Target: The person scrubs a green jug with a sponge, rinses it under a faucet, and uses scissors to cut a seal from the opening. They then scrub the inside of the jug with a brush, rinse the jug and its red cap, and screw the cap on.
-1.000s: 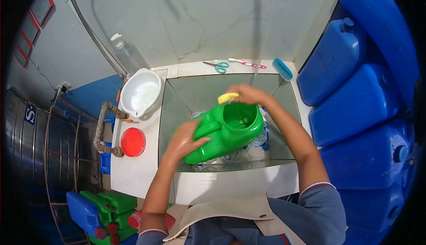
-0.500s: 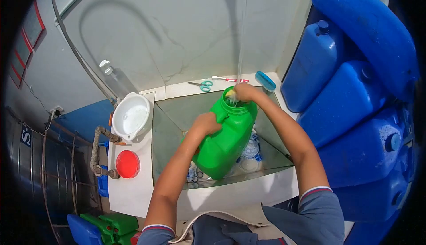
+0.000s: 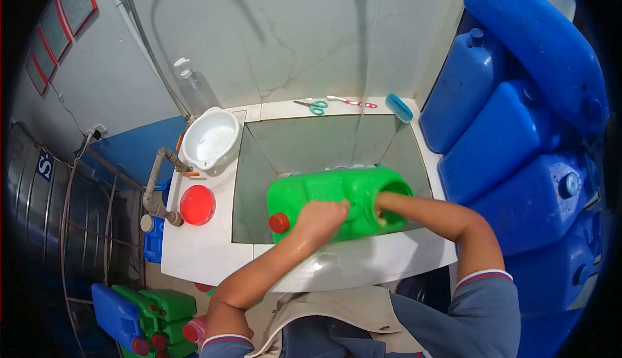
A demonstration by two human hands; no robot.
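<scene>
Sink (image 3: 311,139) below green jug (image 3: 317,186) — left hand (image 3: 322,220) clutching it, right hand (image 3: 383,205) mostly hidden inside — grasp unclear.

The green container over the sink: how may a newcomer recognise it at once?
Find the sink in the white counter. Over it, the left hand holds the green container sideways. Unlike the green jugs at lower left, it has the right forearm inside its mouth.

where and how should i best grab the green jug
The green jug is likely best gripped by its handle, with the left hand coming from the near side. The jug is tipped on its side, mouth facing right with the right forearm reaching in, so the handle gives a hold clear of the opening.
</scene>
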